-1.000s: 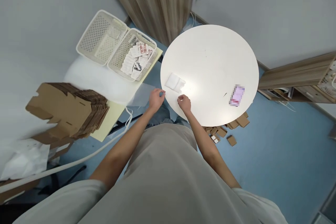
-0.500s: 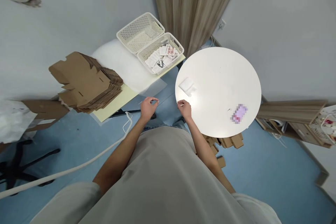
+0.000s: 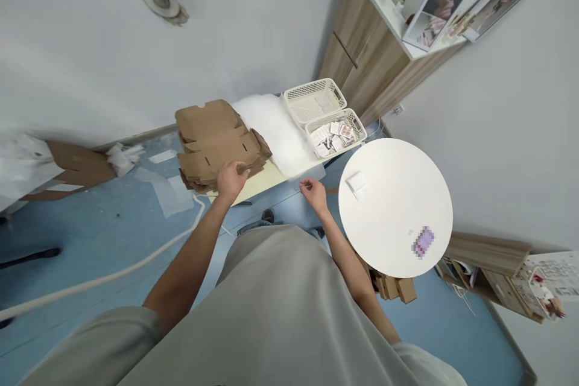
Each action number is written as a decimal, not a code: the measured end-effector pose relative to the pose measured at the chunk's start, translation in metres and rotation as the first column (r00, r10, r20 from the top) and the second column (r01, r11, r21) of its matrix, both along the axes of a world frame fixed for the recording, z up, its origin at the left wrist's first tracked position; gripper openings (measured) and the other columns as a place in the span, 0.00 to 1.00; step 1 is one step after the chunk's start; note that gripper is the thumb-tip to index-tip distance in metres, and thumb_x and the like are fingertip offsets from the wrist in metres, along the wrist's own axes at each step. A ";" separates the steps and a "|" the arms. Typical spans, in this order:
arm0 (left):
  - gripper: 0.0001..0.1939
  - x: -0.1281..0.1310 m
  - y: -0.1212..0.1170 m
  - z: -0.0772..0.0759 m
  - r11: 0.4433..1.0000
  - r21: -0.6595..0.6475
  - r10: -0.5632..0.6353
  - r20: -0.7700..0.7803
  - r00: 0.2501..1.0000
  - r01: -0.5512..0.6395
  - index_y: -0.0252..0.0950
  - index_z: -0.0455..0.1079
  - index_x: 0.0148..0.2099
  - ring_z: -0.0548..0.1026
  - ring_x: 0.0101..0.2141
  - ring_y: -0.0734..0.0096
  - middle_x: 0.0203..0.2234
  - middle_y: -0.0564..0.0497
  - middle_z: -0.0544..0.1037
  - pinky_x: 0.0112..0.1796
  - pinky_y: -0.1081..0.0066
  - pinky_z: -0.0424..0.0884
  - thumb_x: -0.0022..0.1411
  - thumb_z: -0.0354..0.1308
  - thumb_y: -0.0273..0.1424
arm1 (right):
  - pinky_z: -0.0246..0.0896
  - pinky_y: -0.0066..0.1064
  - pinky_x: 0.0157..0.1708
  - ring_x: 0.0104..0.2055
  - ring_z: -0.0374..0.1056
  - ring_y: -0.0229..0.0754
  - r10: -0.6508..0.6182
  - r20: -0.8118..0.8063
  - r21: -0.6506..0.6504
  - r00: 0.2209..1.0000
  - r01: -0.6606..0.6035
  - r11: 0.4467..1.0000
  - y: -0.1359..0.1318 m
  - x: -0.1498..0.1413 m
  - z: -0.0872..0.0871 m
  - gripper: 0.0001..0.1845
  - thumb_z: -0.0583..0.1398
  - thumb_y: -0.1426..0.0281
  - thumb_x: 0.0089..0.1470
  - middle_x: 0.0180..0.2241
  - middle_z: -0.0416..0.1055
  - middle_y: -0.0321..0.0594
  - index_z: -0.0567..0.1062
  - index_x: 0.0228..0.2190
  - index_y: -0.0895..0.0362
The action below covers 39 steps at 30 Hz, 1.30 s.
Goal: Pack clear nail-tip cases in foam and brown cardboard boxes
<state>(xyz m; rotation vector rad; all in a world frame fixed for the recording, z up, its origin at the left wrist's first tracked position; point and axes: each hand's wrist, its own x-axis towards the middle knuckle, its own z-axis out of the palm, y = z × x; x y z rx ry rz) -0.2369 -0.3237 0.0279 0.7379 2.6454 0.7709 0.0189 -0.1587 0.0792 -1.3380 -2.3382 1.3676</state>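
My left hand (image 3: 231,182) is at the front right edge of a stack of flattened brown cardboard boxes (image 3: 210,136). Its thumb and fingers close on the edge of a flattened box there; the fingertips are partly hidden. My right hand (image 3: 314,194) hangs in the air between the side table and the round white table (image 3: 398,205). Its fingers are curled together, and nothing shows in them. A small white packet (image 3: 357,184) lies on the round table near this hand.
White foam sheeting (image 3: 271,126) lies beside the stack on the pale yellow table (image 3: 260,184). Two white baskets (image 3: 312,93) stand at its far end, the nearer one holding printed packets (image 3: 335,136). A white hose (image 3: 113,274) crosses at the left. Small cardboard boxes (image 3: 398,288) sit under the round table.
My view has turned left. My left hand has moved forward and left from open air onto the cardboard stack. My right hand has come away from the round table's edge.
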 end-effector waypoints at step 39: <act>0.24 -0.076 -0.031 0.044 0.854 0.456 -0.107 -0.315 0.943 0.249 0.43 0.80 0.63 0.77 0.64 0.54 0.60 0.46 0.82 0.64 0.50 0.75 0.77 0.46 0.30 | 0.77 0.46 0.46 0.53 0.80 0.65 0.550 0.472 -0.053 0.689 -0.600 0.798 -0.072 -0.226 -0.023 0.15 0.68 0.75 0.55 0.49 0.83 0.58 0.83 0.46 0.62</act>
